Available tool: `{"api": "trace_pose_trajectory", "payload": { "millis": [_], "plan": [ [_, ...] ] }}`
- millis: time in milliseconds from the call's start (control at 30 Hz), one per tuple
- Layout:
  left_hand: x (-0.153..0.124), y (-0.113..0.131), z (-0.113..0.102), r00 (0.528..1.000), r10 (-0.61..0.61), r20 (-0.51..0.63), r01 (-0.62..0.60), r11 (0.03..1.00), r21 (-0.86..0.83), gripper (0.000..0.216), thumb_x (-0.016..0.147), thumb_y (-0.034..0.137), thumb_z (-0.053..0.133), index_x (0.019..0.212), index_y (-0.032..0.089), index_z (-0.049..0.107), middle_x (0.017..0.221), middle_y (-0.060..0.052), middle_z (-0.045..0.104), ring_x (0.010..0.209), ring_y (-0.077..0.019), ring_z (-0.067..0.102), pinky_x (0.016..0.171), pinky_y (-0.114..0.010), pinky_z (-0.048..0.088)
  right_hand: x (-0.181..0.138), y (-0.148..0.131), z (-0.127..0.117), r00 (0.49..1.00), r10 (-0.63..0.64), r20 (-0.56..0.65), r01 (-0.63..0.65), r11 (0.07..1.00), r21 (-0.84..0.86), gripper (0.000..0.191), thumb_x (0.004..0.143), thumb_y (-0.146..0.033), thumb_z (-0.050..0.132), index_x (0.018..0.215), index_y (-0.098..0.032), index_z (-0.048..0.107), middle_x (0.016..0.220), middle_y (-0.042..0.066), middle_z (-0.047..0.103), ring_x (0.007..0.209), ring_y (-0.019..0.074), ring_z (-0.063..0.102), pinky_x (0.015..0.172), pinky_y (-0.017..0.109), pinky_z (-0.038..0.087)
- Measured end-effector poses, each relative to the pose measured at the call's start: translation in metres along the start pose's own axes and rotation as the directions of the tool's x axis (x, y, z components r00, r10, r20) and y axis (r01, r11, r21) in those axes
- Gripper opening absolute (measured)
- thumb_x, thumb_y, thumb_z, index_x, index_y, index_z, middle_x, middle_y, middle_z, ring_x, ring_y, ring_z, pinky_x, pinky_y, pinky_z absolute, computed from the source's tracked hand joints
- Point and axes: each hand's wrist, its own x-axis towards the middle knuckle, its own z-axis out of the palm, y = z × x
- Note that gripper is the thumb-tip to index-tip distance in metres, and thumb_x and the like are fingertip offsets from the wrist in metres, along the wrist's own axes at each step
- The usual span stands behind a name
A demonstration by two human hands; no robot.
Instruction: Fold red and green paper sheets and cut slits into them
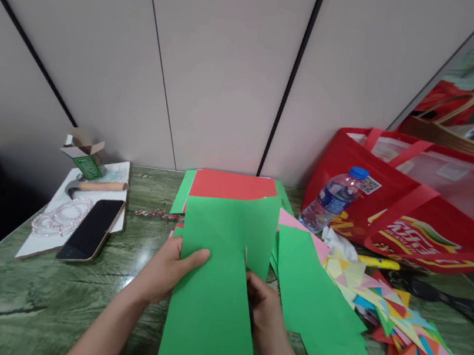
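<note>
My left hand (169,271) grips the left edge of a green paper sheet (210,316), thumb on its front face and fingers behind. The sheet is held up over the table. A slit runs up from the bottom on its right side, and the part right of the slit bends away. My right hand (265,312) is closed at this slit, on what looks like scissors (246,256); only a thin sliver of blade shows, and the handles are hidden. Behind the sheet lies red paper (233,186) on more green paper. Cut green paper (317,296) lies to the right.
A red shopping bag (410,209) and a water bottle (332,197) stand at the right. Nearer are folded coloured paper pieces (417,341) and a yellow tube (380,263). At the left are a phone (92,230), a hammer (102,186), beads (62,216) and a small box (88,161).
</note>
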Motion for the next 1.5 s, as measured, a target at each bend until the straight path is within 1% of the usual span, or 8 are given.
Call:
{"api": "trace_pose_trajectory", "payload": {
  "millis": [267, 367, 767, 1100, 1200, 1367, 1433, 1500],
  "plan": [
    [0.002, 0.000, 0.000, 0.999, -0.043, 0.007, 0.043, 0.996, -0.083, 0.035, 0.063, 0.035, 0.070, 0.093, 0.017, 0.064, 0.079, -0.006, 0.072, 0.070, -0.0210, 0.066, 0.066, -0.033, 0.052, 0.000, 0.006, -0.002, 1.000, -0.004, 0.019, 0.004, 1.000, -0.015, 0.012, 0.061, -0.025, 0.067, 0.070, -0.018, 0.064, 0.074, 0.003, 0.070, 0.066, 0.0185, 0.062, 0.059, 0.028, 0.048],
    [0.002, 0.000, -0.001, 0.999, -0.036, 0.011, 0.037, 0.996, -0.076, 0.033, 0.064, 0.034, 0.070, 0.091, 0.016, 0.064, 0.079, -0.005, 0.072, 0.070, -0.0206, 0.066, 0.066, -0.033, 0.052, -0.001, 0.003, -0.002, 1.000, -0.012, 0.024, 0.012, 1.000, -0.010, 0.010, 0.061, -0.023, 0.067, 0.070, -0.018, 0.064, 0.074, 0.002, 0.070, 0.068, 0.0180, 0.063, 0.062, 0.028, 0.049],
    [0.002, -0.001, -0.001, 0.999, -0.039, 0.009, 0.040, 0.996, -0.083, 0.033, 0.063, 0.034, 0.070, 0.092, 0.017, 0.065, 0.078, -0.005, 0.072, 0.069, -0.0198, 0.066, 0.065, -0.032, 0.052, 0.000, 0.004, -0.004, 0.999, -0.031, 0.035, 0.033, 0.997, -0.066, 0.012, 0.058, -0.024, 0.069, 0.068, -0.017, 0.065, 0.070, 0.001, 0.069, 0.064, 0.0178, 0.062, 0.054, 0.025, 0.046],
    [0.004, -0.004, -0.003, 0.998, 0.001, 0.056, 0.003, 0.998, -0.063, 0.030, 0.066, 0.036, 0.068, 0.087, 0.014, 0.064, 0.079, -0.006, 0.071, 0.069, -0.0195, 0.066, 0.064, -0.031, 0.052, 0.001, 0.000, -0.003, 0.999, -0.018, 0.047, 0.021, 0.998, -0.051, 0.013, 0.059, -0.027, 0.068, 0.062, -0.018, 0.060, 0.056, -0.002, 0.062, 0.055, 0.0150, 0.057, 0.054, 0.025, 0.045],
    [0.003, -0.002, -0.003, 1.000, 0.007, -0.003, -0.007, 0.998, -0.060, 0.028, 0.065, 0.036, 0.069, 0.080, 0.013, 0.064, 0.074, -0.006, 0.071, 0.065, -0.0185, 0.065, 0.061, -0.030, 0.052, -0.001, -0.003, -0.003, 0.994, -0.033, 0.102, 0.045, 0.992, -0.119, 0.016, 0.059, -0.027, 0.070, 0.064, -0.019, 0.057, 0.050, -0.004, 0.056, 0.052, 0.0129, 0.053, 0.052, 0.023, 0.043],
    [-0.005, 0.014, -0.019, 0.972, 0.066, -0.227, -0.085, 0.994, -0.074, 0.026, 0.065, 0.032, 0.069, 0.083, 0.015, 0.062, 0.070, -0.003, 0.071, 0.058, -0.0162, 0.064, 0.058, -0.029, 0.053, -0.008, -0.001, -0.004, 0.972, -0.072, 0.225, 0.135, 0.952, -0.275, 0.019, 0.060, -0.024, 0.071, 0.071, -0.018, 0.057, 0.057, -0.004, 0.056, 0.052, 0.0101, 0.050, 0.049, 0.019, 0.040],
    [-0.014, 0.022, -0.033, 0.959, 0.072, -0.274, -0.082, 0.996, -0.027, 0.026, 0.065, 0.032, 0.069, 0.084, 0.016, 0.061, 0.070, -0.003, 0.071, 0.057, -0.0166, 0.064, 0.057, -0.030, 0.053, -0.010, -0.001, -0.005, 0.977, -0.142, 0.158, 0.185, 0.935, -0.302, 0.015, 0.065, -0.025, 0.067, 0.073, -0.018, 0.057, 0.055, -0.004, 0.055, 0.049, 0.0096, 0.050, 0.047, 0.019, 0.039],
    [-0.024, 0.028, -0.049, 0.981, 0.036, -0.190, -0.024, 0.998, 0.063, 0.027, 0.068, 0.033, 0.067, 0.088, 0.016, 0.062, 0.073, -0.004, 0.071, 0.059, -0.0184, 0.064, 0.057, -0.031, 0.052, -0.010, -0.002, -0.007, 0.965, -0.262, -0.010, 0.248, 0.923, -0.295, 0.014, 0.068, -0.026, 0.064, 0.076, -0.018, 0.056, 0.056, -0.003, 0.056, 0.051, 0.0112, 0.054, 0.049, 0.020, 0.041]
  ]
}}
